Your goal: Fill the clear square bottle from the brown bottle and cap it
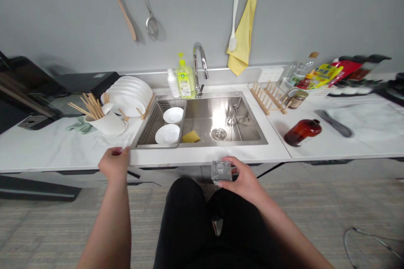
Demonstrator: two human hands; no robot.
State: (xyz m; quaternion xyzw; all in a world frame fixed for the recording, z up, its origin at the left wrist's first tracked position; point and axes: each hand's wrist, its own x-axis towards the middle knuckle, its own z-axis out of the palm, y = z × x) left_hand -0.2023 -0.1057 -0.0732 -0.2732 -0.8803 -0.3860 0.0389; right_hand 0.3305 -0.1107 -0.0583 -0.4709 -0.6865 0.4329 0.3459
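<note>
**Right hand [242, 183] pinching clear square container [221, 172]**

Thumb and fingers press on the container, held just below the counter edge [176, 156]. My left hand [114, 163] rests on that edge, fingers loosely bent, holding nothing (as far as I can see). Two white plates [167, 134] sit in the wire basket [148, 132], yellow sponge [191, 136] beside, neither hand on them.

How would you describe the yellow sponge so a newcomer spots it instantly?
Find the stainless steel sink set in the white counter. Inside, just right of the wire rack holding two white dishes, the yellow sponge lies on the basin floor, the only yellow thing there.
</note>
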